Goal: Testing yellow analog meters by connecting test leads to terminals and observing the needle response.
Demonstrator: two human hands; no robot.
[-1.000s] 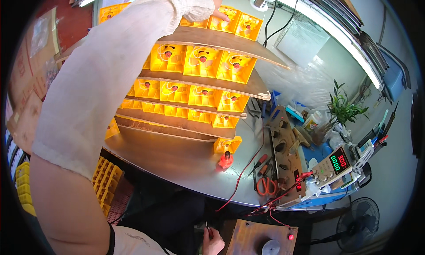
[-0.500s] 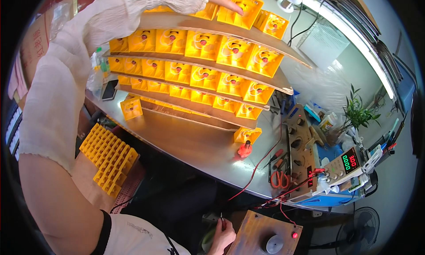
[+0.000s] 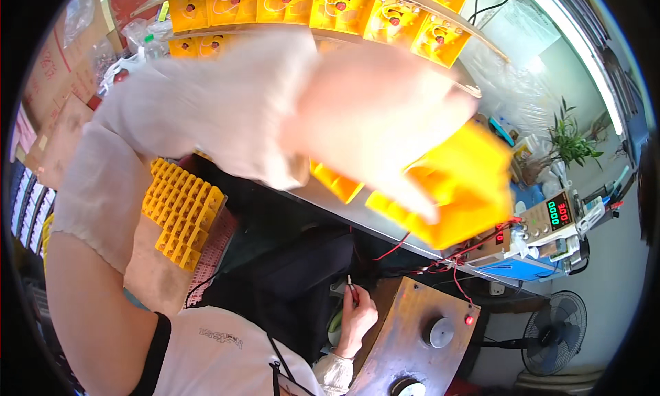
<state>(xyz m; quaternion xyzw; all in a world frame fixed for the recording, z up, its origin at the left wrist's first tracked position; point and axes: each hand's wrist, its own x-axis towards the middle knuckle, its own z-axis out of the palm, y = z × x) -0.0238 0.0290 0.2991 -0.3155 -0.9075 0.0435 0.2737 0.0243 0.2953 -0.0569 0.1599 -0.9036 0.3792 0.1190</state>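
While the fingers of the left hand are blurred, they can be seen closed around a yellow box, one of them stretched across its open side. This box is tilted and smeared by the blur, above the right part of the metal surface. Another yellow piece shows just left of it, below the hand — whether the two are joined I cannot tell. Lower down, well apart, the right hand pinches a slim tool, its thin tip pointing up. Just right of that hand stands a wooden box with round metal discs and a small red light on top. Above it, red wires run by the edge of the surface, near a power supply with a lit display. Past the raised arm, a row of yellow boxes with red parts and pale wires sits on a shelf. Off to the left lies a block of small yellow trays; to the far right are a leafy plant and — lower — a black fan.
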